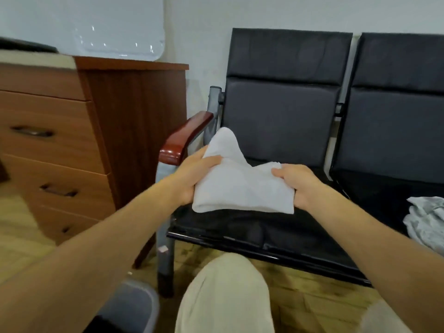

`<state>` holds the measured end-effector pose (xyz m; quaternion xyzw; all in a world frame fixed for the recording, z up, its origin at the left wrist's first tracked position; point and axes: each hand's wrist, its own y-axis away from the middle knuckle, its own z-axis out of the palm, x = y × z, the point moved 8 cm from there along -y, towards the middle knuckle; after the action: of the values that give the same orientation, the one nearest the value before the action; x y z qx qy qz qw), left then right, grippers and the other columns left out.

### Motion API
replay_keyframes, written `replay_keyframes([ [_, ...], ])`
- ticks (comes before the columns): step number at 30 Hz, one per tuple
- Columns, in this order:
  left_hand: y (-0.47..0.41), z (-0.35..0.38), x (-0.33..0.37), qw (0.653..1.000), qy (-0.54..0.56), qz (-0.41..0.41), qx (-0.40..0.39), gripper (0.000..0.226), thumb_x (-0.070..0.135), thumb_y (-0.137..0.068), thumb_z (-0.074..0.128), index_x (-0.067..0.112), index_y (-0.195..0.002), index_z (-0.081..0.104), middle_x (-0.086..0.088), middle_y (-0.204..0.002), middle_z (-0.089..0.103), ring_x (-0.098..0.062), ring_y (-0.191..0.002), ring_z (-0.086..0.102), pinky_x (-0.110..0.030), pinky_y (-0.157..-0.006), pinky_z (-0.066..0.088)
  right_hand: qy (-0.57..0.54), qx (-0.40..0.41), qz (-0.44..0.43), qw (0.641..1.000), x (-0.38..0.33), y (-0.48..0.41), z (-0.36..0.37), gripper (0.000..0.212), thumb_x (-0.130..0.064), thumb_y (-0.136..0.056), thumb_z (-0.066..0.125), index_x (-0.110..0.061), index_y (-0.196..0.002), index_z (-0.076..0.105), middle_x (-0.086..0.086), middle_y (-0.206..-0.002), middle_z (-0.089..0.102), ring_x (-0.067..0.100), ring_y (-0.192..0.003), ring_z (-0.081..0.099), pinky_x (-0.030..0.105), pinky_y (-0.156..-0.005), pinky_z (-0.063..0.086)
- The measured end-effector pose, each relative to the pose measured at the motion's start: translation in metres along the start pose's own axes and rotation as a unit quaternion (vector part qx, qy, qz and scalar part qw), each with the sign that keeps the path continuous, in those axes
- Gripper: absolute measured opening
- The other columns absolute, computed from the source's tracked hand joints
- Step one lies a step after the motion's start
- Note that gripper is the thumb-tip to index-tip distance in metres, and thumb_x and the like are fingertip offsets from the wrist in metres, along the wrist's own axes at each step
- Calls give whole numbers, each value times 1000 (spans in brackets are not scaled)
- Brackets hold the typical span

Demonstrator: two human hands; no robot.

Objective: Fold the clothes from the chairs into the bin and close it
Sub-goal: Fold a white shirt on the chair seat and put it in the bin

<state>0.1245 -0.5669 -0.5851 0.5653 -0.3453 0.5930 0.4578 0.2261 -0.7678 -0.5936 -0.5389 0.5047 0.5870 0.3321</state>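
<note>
**Q:** What is being handled at this moment?

**A:** A white cloth [242, 181], partly folded, is held above the seat of the left black chair [281, 116]. Its left edge is grasped by the left grip [192, 176], with the thumb laid on top. Its right edge is pinched by the right grip [298, 183]. One corner is seen standing up in a peak toward the backrest.

**Q:** How much of the job can be judged done?

**A:** Little can be confirmed. The fold on this piece is judged to be about midway: a doubled lower edge is visible, but the top is uneven. A crumpled grey garment [425, 222] is seen lying on the seat of the right black chair [394, 126], touched by neither grip. At least one more piece is therefore left to be folded.

**Q:** And the bin?

**A:** A grey bin [134, 306] is glimpsed at the lower left, on the floor near the chair leg and beside a knee in pale trousers [225, 296]. Only part of its rim is caught, and that is blurred. What has been laid inside cannot be told, and no lid is seen on it. Three steps are judged outstanding: the white cloth is to be placed, the grey garment folded and the bin closed.

**Q:** What else is framed?

**A:** A wooden chest of drawers [48, 145] is seen to the left, beside the chair's red-brown armrest [187, 138].
</note>
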Motion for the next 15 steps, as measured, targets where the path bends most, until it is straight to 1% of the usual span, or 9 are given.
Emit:
replay_keyframes([
  [2, 28, -46, 6, 999, -8, 5, 45, 44, 29, -92, 63, 40, -132, 49, -8, -118, 64, -32, -105, 64, -51, -88, 54, 79, -70, -69, 992, -22, 20, 53, 27, 0, -93, 51, -10, -114, 64, 11, -108, 67, 28, -99, 65, 44, -89, 54],
  [3, 44, -69, 6, 998, -10, 3, 65, 45, 32, -91, 64, 42, -132, 48, -7, -118, 64, -31, -106, 64, -51, -88, 54, 111, -108, -94, 983, -29, 34, 81, 31, 1, -94, 49, -12, -119, 61, 8, -109, 66, 26, -100, 64, 42, -88, 54],
  [5, 78, -116, 1, 993, -13, -5, 114, 44, 37, -89, 66, 42, -129, 48, -6, -117, 63, -30, -105, 64, -51, -88, 55, 166, -192, -123, 959, -32, 57, 137, 40, 1, -94, 49, -18, -130, 53, 3, -114, 64, 21, -101, 63, 36, -85, 54],
  [7, 112, -163, -11, 984, -13, -24, 175, 42, 40, -89, 64, 38, -129, 48, -6, -116, 63, -29, -105, 63, -51, -89, 54, 211, -261, -137, 932, -23, 77, 188, 45, 1, -94, 51, -18, -135, 49, 2, -119, 62, 19, -104, 63, 36, -87, 54],
  [10, 165, -223, -47, 962, 2, -73, 263, 38, 42, -90, 63, 28, -123, 52, -6, -110, 65, -28, -101, 64, -49, -90, 54, 272, -325, -140, 895, 4, 102, 258, 52, -2, -95, 51, -21, -143, 42, 4, -129, 57, 22, -110, 59, 43, -98, 49],
  [12, 198, -254, -76, 948, 27, -92, 303, 39, 39, -89, 64, 22, -123, 53, -7, -109, 67, -27, -100, 65, -46, -88, 55, 303, -349, -148, 874, 25, 121, 298, 52, -4, -95, 51, -23, -143, 40, 4, -131, 54, 23, -112, 57, 44, -100, 48],
  [13, 214, -266, -92, 942, 47, -96, 317, 39, 37, -90, 63, 21, -125, 53, -7, -110, 67, -26, -99, 65, -43, -85, 55, 318, -360, -154, 864, 37, 130, 316, 52, -5, -96, 52, -24, -143, 40, 3, -132, 52, 22, -112, 56, 42, -100, 48],
  [15, 246, -285, -122, 929, 85, -84, 350, 36, 31, -93, 60, 23, -126, 53, -4, -107, 67, -21, -95, 65, -35, -71, 55, 343, -384, -160, 842, 63, 148, 349, 52, -6, -97, 50, -25, -144, 39, -1, -132, 50, 18, -111, 53, 36, -96, 48],
])
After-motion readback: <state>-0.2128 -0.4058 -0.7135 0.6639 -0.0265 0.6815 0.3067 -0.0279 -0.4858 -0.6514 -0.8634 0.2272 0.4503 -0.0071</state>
